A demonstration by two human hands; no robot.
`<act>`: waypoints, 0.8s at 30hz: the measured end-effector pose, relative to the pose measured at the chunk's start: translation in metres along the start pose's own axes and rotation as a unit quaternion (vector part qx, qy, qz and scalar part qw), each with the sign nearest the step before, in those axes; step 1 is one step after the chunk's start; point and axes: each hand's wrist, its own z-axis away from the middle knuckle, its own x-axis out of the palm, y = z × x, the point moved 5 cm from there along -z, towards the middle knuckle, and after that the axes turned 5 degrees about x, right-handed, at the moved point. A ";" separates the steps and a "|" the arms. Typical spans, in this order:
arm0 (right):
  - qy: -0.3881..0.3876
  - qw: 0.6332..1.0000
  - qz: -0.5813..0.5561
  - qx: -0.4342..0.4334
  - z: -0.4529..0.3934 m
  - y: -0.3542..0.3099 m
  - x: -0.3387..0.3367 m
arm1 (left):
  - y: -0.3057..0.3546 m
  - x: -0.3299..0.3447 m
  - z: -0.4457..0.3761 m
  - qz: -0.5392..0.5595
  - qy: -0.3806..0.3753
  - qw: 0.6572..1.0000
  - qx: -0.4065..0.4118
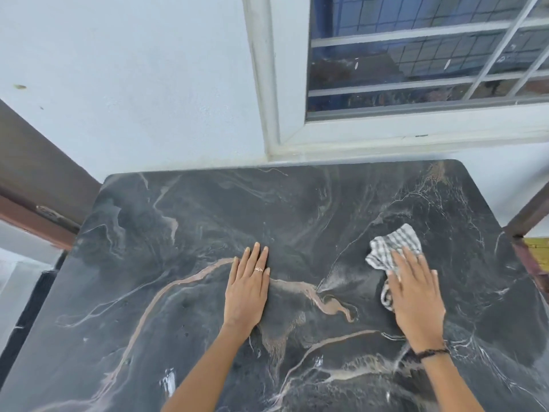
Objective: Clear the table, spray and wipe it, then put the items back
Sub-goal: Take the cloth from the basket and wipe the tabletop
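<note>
A dark marble-patterned table (178, 248) fills the lower view, its top bare apart from my hands and a cloth. My left hand (248, 288) lies flat on the middle of the top, fingers together, with a ring on one finger. My right hand (416, 298) presses a grey-and-white checked cloth (392, 245) onto the right side of the table. The cloth sticks out past my fingertips and under the palm. A pale damp streak (335, 278) shows on the surface just left of the cloth.
A white wall (133, 84) stands right behind the table's far edge, with a barred window (416, 55) above the right half. Dark wooden furniture (35, 179) stands at the left, and a wooden chair frame (528, 221) at the right edge.
</note>
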 end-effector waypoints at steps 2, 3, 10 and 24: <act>0.037 0.996 -0.014 0.078 -0.006 0.005 0.000 | 0.001 -0.003 0.000 0.017 0.016 1.000 0.009; 0.054 0.994 -0.018 0.098 -0.009 -0.004 0.003 | -0.001 -0.004 0.000 0.026 0.027 0.999 0.014; 0.021 0.998 -0.043 -0.027 -0.020 -0.183 0.063 | -0.061 -0.026 0.044 0.086 0.079 0.993 -0.019; -0.078 0.958 0.048 -0.270 0.069 -0.177 0.070 | -0.185 -0.044 0.102 0.034 0.107 0.969 -0.222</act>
